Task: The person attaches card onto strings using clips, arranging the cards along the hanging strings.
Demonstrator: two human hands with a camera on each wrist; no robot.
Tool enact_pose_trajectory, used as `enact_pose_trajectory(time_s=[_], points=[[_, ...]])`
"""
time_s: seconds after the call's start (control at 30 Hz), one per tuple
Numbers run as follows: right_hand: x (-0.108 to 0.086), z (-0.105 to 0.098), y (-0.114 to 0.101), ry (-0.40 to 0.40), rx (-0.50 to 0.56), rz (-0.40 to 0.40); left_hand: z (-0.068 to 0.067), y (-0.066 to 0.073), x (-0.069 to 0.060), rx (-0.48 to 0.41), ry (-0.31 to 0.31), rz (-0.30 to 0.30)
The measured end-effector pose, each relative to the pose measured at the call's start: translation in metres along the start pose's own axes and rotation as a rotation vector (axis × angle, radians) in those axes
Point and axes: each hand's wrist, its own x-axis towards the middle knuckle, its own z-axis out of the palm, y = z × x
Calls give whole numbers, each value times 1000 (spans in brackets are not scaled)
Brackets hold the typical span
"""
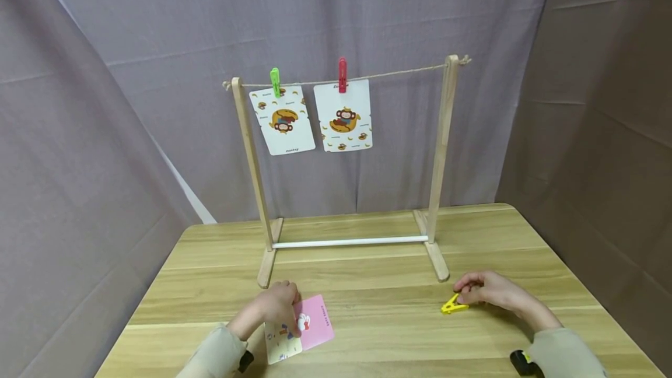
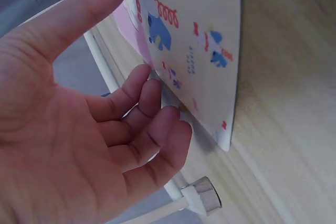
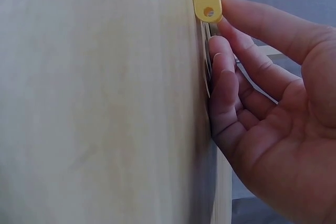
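Observation:
My left hand (image 1: 275, 306) is at a cream printed card (image 1: 276, 350), its thumb over the card and its curled fingers at the far edge. This cream card partly overlaps a pink card (image 1: 318, 321) with a white rabbit picture. In the left wrist view, blue and red figures show on the cream card (image 2: 197, 51); the thumb tip is cut off by the frame. Over on the right, my right hand (image 1: 488, 291) pinches a yellow clothespin (image 1: 452, 305) between thumb and fingers, just above the table. One rounded end of that clothespin (image 3: 207, 3) shows in the right wrist view.
A wooden stand (image 1: 440, 150) with a twine line (image 1: 404, 73) stands at the back of the table (image 1: 367, 284). A green clothespin (image 1: 275, 81) and a red clothespin (image 1: 343, 76) each hold a monkey card on the twine. Grey curtains (image 1: 420, 16) surround the table.

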Motion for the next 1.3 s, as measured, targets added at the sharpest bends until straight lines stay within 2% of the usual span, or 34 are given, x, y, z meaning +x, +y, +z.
enact_pose_trajectory(time_s=[0.43, 0.67, 0.9, 1.07, 1.3], points=[[-3, 1, -1, 1, -22, 26, 0, -5, 5, -59, -22, -4], [-4, -4, 0, -114, 52, -113, 1, -6, 6, -57, -8, 2], [-4, -6, 1, -157, 37, -142, 0, -5, 6, -63, -11, -10], [-3, -5, 1, -152, 7, -163, 0, -4, 5, -81, -5, -10], [-4, -2, -1, -112, -21, -129, 0, -5, 5, -131, -15, -17]])
